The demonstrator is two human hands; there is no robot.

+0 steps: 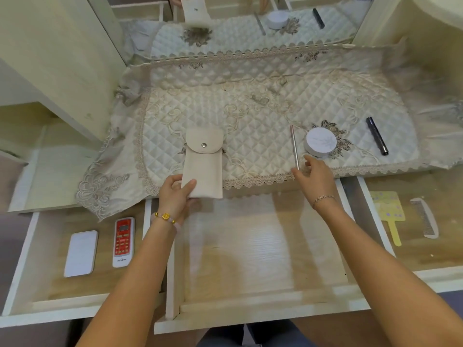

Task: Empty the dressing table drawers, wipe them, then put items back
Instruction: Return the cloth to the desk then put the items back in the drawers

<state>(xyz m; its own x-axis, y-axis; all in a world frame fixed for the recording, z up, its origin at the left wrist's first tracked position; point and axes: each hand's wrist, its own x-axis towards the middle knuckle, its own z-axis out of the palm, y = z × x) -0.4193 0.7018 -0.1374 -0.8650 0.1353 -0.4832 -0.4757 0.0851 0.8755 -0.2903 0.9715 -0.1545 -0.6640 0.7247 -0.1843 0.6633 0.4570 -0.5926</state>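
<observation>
Now left hand (pixel 175 194) grips pouch (pixel 204 169); right hand (pixel 317 176) fingertips at pen (pixel 294 146).

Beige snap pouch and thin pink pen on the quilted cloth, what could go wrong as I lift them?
The left hand grips the beige snap-flap fabric pouch only at its bottom end; lifted, it may droop or slip.
The thin pink metallic pen lies beside the white round jar; the right hand could nudge the jar or roll the pen into the middle drawer.
</observation>
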